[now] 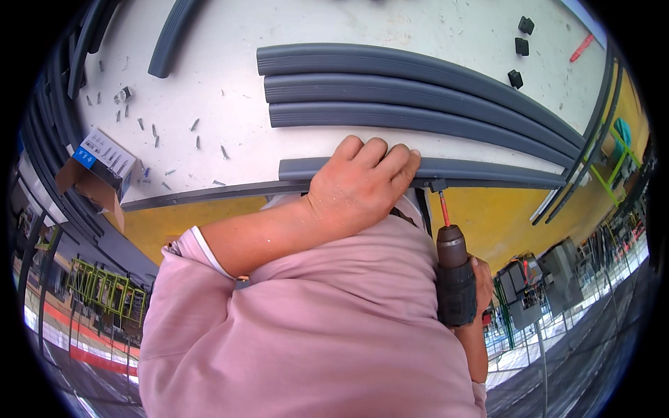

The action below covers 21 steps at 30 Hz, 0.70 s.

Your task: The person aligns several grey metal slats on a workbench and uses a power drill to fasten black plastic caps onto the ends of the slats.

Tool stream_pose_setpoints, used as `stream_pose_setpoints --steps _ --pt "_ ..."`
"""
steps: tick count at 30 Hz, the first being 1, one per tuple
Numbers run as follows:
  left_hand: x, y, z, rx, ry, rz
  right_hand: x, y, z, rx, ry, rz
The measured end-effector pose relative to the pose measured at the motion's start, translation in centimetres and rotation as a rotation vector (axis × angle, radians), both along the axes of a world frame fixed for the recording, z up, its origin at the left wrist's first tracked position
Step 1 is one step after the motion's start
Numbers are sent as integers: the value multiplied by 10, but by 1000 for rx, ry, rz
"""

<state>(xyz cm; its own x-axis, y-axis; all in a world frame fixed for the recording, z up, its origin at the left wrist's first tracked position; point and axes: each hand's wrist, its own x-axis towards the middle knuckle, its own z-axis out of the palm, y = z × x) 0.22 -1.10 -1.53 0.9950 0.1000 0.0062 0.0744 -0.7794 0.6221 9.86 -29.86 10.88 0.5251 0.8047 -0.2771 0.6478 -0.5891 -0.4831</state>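
My left hand (364, 175) lies across the nearest dark grey ribbed strip (495, 171) at the front table edge, its fingers curled over it. In my right hand (482, 284), largely hidden behind the tool, is a black cordless drill (456, 279). Its long reddish bit (444, 209) points away from me and meets a small black block (437, 185) at the near side of the strip. Whether a screw sits at the bit's tip is too small to tell. Beyond my left hand, three more grey strips (362, 87) lie side by side.
Loose screws (197, 143) are scattered at the table's left, beside an open cardboard box (104, 167). Several black blocks (521, 47) and a red marker-like stick (582, 47) lie far right. Long dark strips (52, 132) hang past the left edge; a green frame (617, 167) stands right.
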Motion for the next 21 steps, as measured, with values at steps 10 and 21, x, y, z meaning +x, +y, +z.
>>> stream_pose_setpoints --steps 10,21 --pt "-3 -2 -4 15 -34 -6 -6 2 1 -56 -11 -18" --pt "-2 -3 -5 16 -66 37 -1 38 50 -396 93 -120"
